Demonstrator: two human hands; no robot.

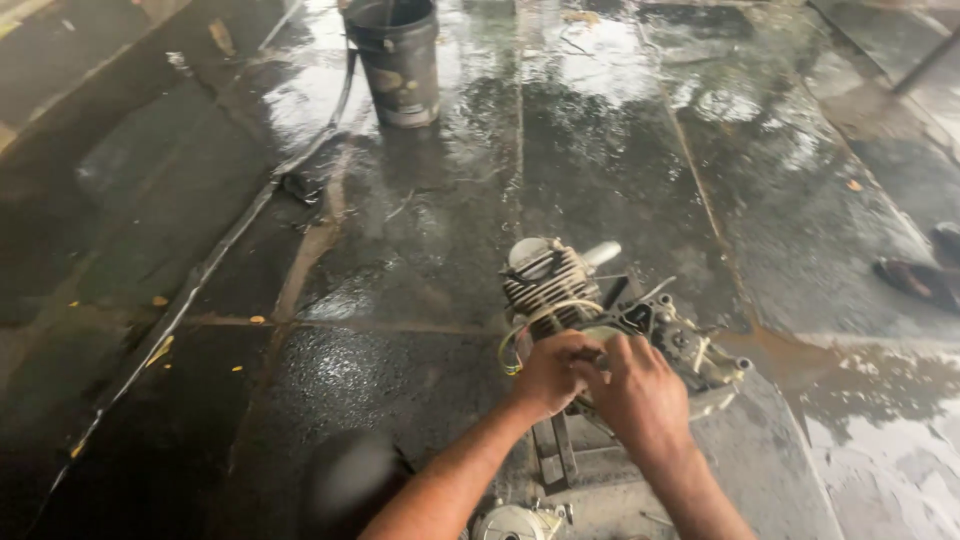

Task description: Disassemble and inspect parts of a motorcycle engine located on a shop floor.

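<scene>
A small grey engine [560, 285] with a finned cylinder stands on a metal stand over a wet stone floor. My left hand [551, 372] is closed around a part at the engine's near side, just below the fins. Beside it, my right hand [637, 392] grips the same area, its fingers curled onto the casing [690, 345]. Yellow and white wires [510, 350] loop out to the left of the cylinder. What lies under my fingers is hidden.
A dirty dark bucket [397, 60] stands at the top centre. A thin hose or pipe [215, 255] runs diagonally across the wet floor on the left. A round metal cover [513, 523] lies near the bottom edge. Sandals [915, 280] lie at the right.
</scene>
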